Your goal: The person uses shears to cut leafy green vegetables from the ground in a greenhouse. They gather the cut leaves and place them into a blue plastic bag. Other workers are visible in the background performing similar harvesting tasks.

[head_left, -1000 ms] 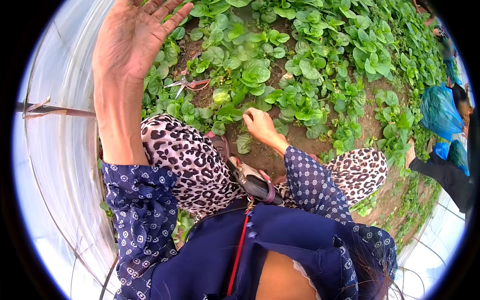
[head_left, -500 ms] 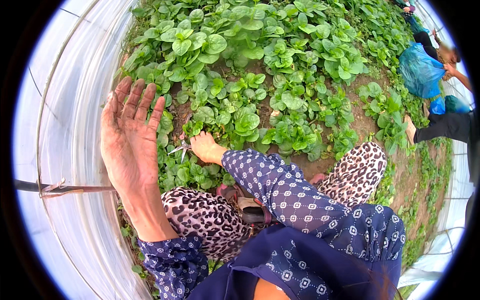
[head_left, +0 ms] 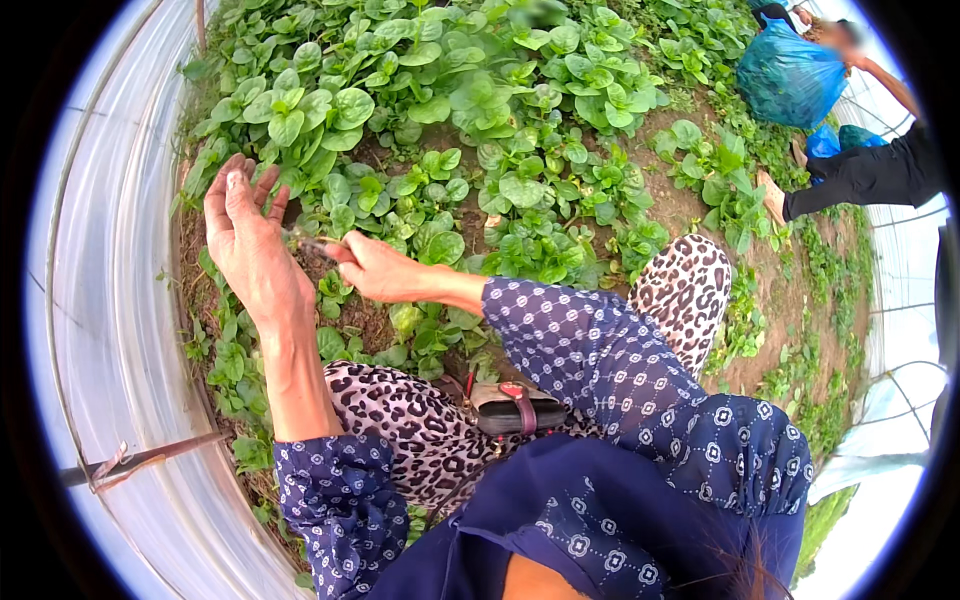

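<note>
Leafy bed [head_left: 480, 130]; right hand's [head_left: 375, 268] pinched item unclear.

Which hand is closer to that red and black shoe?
The right. The right hand is above the shoe, by the leafy plants. The left hand is farther off, raised near the plastic wall.

2 hands [head_left: 250, 250]; 2 blue bags [head_left: 790, 75]

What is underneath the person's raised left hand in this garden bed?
Under the open left hand lie brown soil and low green leafy plants. The right hand pinches a thin dark stem or tool beside it. The ground straight beneath the palm is covered from view.
</note>
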`<control>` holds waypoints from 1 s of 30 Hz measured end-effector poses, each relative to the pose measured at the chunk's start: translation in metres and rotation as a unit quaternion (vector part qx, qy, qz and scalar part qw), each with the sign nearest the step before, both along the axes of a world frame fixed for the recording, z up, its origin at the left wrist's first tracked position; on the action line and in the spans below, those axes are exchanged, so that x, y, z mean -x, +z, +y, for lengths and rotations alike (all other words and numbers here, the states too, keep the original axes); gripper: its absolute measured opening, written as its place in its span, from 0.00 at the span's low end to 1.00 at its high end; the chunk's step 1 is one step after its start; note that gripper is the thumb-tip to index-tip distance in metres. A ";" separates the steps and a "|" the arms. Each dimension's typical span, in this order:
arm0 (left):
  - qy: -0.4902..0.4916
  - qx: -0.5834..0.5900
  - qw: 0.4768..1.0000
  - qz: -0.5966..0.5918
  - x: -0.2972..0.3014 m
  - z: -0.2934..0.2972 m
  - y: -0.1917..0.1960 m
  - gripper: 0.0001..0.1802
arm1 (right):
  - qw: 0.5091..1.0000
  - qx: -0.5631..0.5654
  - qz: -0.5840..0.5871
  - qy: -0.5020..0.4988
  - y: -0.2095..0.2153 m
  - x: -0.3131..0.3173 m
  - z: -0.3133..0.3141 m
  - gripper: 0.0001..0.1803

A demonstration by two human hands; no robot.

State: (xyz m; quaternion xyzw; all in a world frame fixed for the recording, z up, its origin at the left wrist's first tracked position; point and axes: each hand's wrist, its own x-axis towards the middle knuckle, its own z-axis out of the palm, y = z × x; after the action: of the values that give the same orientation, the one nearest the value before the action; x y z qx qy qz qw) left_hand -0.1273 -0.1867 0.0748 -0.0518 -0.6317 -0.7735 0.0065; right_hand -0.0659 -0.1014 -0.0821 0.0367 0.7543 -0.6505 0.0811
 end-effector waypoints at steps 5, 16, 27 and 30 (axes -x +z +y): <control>0.016 0.051 0.997 0.054 -0.001 0.016 -0.009 0.19 | 0.977 -0.130 -0.002 -0.169 0.058 -0.076 0.148 0.19; -0.081 0.263 0.958 0.075 -0.021 0.113 -0.050 0.20 | 0.904 0.115 0.181 -0.369 0.147 -0.180 0.290 0.10; -0.246 0.387 0.858 0.232 -0.073 0.332 -0.103 0.14 | 0.786 0.402 0.089 -0.461 0.134 -0.251 0.402 0.26; -0.252 0.400 0.841 0.261 -0.082 0.355 -0.075 0.13 | 0.771 0.372 0.073 -0.512 0.113 -0.267 0.433 0.30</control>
State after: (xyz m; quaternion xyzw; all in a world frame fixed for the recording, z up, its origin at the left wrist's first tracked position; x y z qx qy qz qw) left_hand -0.0451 0.1686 0.0002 -0.4076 -0.8263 -0.3861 -0.0451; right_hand 0.2007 0.3316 0.0305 0.3371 0.3269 -0.8260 -0.3118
